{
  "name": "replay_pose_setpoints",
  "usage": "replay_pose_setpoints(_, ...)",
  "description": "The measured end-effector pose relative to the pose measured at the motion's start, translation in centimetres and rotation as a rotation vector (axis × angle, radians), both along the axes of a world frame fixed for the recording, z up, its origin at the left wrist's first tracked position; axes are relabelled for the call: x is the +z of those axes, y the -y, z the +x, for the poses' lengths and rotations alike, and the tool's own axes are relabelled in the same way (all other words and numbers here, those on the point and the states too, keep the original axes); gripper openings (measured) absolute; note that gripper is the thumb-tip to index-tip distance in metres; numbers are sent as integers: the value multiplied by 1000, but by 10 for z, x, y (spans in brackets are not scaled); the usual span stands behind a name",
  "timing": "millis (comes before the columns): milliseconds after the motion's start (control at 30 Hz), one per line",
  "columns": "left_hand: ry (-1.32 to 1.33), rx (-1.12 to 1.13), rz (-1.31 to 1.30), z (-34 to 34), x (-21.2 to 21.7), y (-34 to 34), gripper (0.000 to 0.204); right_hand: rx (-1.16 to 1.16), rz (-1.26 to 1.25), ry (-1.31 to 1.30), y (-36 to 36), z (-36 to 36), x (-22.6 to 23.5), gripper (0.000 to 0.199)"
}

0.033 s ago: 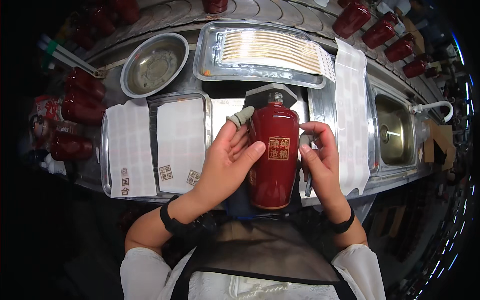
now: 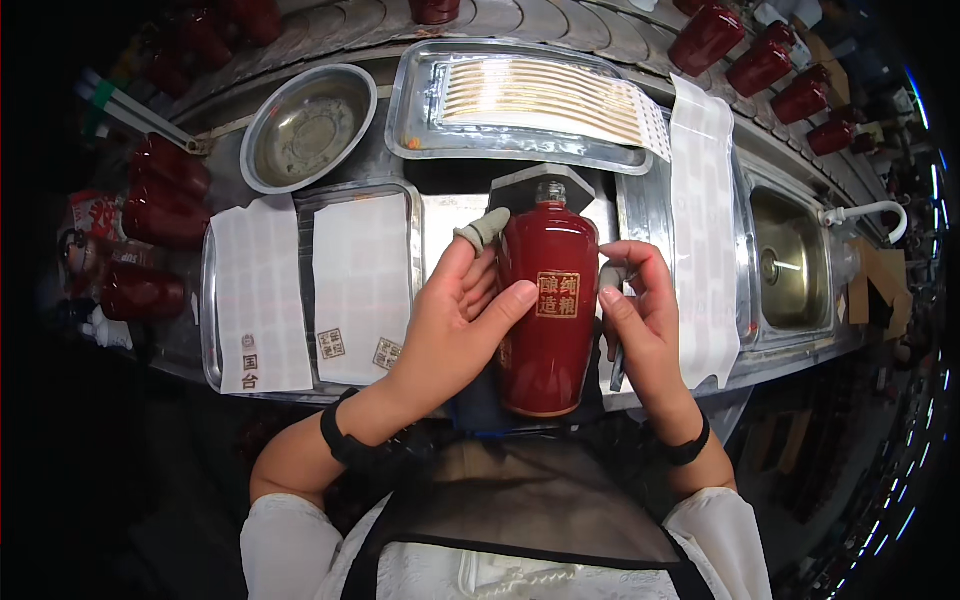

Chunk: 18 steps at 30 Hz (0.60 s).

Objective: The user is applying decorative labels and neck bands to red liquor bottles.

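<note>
A glossy dark red bottle [image 2: 548,345] lies in front of me, its clear neck pointing away and resting at a grey angular block [image 2: 508,190]. A square gold-framed decal [image 2: 558,296] sits on its face. My left hand [image 2: 462,300] holds the bottle's left side, with the thumb on the front beside the decal; a pale finger cot [image 2: 482,230] covers one fingertip. At the bottle's right edge, my right hand [image 2: 645,310] has its fingers curled round a thin, dark metallic tool [image 2: 617,368]. The tool's upper part is hidden in the fingers.
Decal sheets [image 2: 262,300] lie on a metal tray at left, with a round metal bowl [image 2: 262,168] behind. A tray [image 2: 420,140] with gold-striped strips stands at the back. More sheets [image 2: 703,240] and a sink [image 2: 835,290] are at right. Red bottles [image 2: 707,38] line the conveyor.
</note>
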<state>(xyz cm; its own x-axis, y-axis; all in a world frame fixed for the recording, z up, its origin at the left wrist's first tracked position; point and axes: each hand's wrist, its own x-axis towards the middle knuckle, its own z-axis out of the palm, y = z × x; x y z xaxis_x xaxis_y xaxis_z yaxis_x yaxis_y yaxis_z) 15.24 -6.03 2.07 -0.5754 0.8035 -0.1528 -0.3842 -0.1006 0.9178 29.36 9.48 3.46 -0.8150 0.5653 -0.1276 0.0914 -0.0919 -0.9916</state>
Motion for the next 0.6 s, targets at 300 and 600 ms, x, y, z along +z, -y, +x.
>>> replay_pose_setpoints(300, 52, 18, 47, 6, 0, -7, 80, -37, 151, 65, 8, -7, 1, 56)
replay_pose_setpoints(600, 55, 19, 60, 6, -2, -7, 78, -60, 176, 45, 11, -9, 1, 57)
